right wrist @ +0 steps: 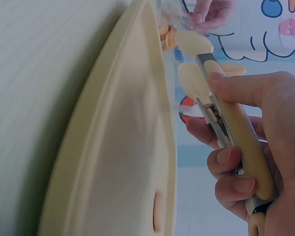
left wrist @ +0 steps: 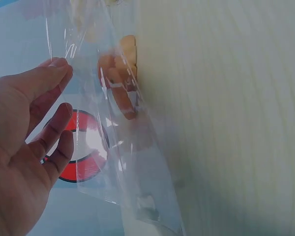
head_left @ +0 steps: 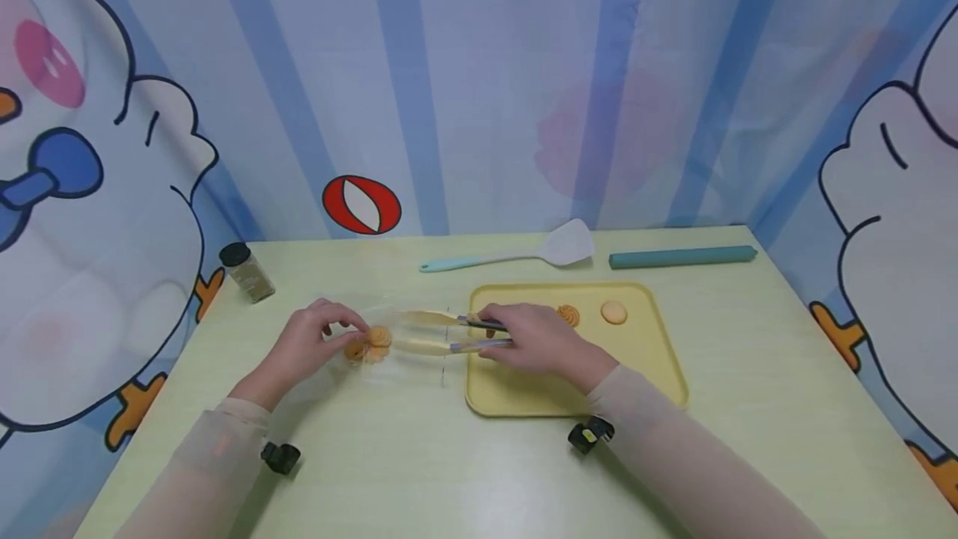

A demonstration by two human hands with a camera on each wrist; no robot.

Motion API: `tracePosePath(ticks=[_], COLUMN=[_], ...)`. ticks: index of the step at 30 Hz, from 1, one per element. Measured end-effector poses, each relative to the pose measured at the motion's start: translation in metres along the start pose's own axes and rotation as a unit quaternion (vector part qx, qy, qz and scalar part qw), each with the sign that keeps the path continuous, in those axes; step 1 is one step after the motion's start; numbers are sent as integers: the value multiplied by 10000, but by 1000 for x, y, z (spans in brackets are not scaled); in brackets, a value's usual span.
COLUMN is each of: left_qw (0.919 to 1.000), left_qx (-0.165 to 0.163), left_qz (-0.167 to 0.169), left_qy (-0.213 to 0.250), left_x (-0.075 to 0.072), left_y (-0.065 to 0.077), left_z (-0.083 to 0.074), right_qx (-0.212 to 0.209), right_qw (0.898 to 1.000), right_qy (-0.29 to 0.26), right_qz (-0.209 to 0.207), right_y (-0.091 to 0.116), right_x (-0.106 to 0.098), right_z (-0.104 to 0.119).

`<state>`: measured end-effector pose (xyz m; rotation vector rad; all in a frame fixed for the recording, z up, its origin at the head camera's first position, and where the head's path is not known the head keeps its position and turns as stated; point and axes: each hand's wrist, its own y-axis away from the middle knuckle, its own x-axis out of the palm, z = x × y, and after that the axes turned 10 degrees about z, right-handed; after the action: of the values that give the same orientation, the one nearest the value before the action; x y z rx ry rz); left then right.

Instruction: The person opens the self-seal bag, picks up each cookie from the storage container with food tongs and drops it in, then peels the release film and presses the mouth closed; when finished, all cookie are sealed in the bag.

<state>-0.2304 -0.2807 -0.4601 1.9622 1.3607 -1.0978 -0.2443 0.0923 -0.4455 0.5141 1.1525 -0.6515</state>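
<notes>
My left hand (head_left: 314, 339) pinches the film of a clear plastic bag (left wrist: 113, 172) between thumb and fingers, at the left of the table. Several piped cookies (head_left: 377, 337) lie bunched inside the bag, close to the fingertips. In my right hand (head_left: 542, 339) is a pair of tongs (right wrist: 241, 142) with cream-coloured tips, gripped by the handles. Its arms are spread apart and point left at the bag's right end; nothing is held between them. Whether the tips are inside the film or above it, I cannot tell.
Beneath the right hand is a yellow tray (head_left: 569, 402) with a swirled cookie (head_left: 569, 316) and a smooth round cookie (head_left: 614, 312). Behind it lie a spatula (head_left: 565, 244) and a teal stick-shaped item (head_left: 681, 257). A black-capped jar (head_left: 249, 274) stands at the back left.
</notes>
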Motion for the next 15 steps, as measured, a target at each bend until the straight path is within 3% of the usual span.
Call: tracePosePath(ticks=[8, 15], left_qw=[9999, 9999], left_qx=[-53, -90], left_qz=[87, 12], left_qy=[81, 63], left_x=[6, 6], left_y=[-2, -1], left_z=[0, 2], right_qx=[265, 506], right_qw=[9992, 9973], right_qy=[171, 278], right_qz=[-226, -459], right_y=[46, 73], right_x=[-11, -18], right_z=[-25, -47])
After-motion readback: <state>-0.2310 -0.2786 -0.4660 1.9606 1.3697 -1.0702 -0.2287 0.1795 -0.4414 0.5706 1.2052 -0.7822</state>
